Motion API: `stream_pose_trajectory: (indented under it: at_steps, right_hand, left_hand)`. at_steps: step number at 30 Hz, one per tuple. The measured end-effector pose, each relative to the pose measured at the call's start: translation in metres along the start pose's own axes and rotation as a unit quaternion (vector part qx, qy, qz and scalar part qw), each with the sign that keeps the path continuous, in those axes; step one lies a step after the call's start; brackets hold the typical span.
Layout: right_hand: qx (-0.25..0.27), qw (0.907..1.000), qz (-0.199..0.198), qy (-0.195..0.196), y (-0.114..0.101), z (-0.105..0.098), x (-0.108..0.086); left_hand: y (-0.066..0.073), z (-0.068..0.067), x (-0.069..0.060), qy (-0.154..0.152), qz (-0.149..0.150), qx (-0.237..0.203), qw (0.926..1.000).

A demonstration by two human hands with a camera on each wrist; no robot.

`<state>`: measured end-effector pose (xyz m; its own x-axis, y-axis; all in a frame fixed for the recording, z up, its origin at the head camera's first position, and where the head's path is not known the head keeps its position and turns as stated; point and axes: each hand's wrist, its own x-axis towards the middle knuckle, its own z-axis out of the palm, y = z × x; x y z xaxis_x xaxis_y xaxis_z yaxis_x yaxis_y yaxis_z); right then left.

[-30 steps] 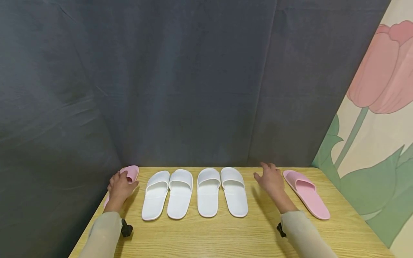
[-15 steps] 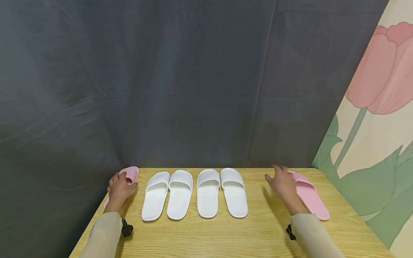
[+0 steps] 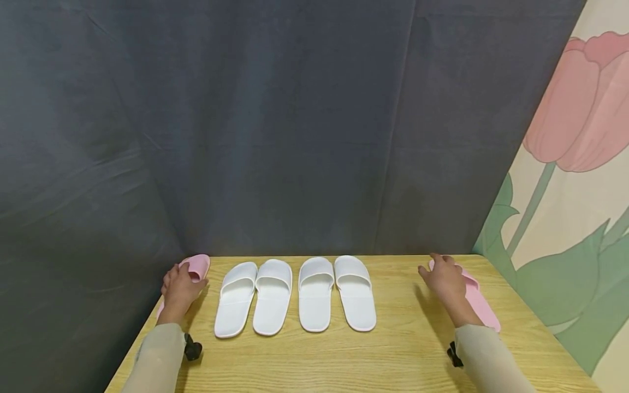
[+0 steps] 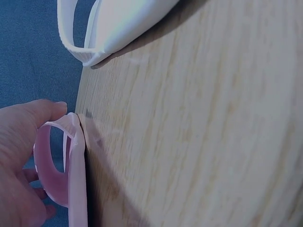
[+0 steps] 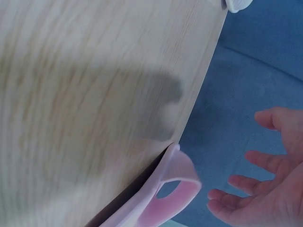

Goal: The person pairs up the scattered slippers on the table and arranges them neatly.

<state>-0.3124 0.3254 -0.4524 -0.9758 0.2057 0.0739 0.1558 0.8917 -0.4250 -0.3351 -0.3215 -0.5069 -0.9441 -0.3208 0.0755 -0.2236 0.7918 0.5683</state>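
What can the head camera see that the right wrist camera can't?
Only the head view shows the left hand, left pink slipper and painted flower. Only the right wrist view lets you peek through under the strap of the right pink slipper. Both show that slipper, the right hand, the wooden table and the dark cloth.

1. Place: screened tabletop setup; room type cannot be determined.
2. Plain dark-grey fabric curtain (image 3: 295, 136): beyond the left hand (image 3: 179, 286) and right hand (image 3: 446, 279).
3. Light wood-grain table (image 3: 304, 365): beneath both hands.
4. Cream, pink-tulip-patterned wall (image 3: 572, 221): right of the right hand.
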Motion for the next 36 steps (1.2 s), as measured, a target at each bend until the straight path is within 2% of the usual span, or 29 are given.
stream_pose_trajectory:
  at_steps: [12, 23, 36]
  right_hand:
    - [-0.004, 0.9989, 0.046, 0.000, 0.019, -0.003, 0.006]
    - [0.002, 0.9994, 0.015, 0.031, 0.040, -0.007, 0.009]
    - [0.018, 0.9997, 0.009, -0.011, 0.056, -0.011, 0.019]
  left_hand:
    - [0.002, 0.002, -0.001, 0.010, -0.012, -0.005, 0.9999]
    - [-0.001, 0.003, 0.002, 0.010, -0.011, -0.014, 0.9998]
    - [-0.004, 0.007, 0.004, 0.013, -0.019, -0.015, 0.9996]
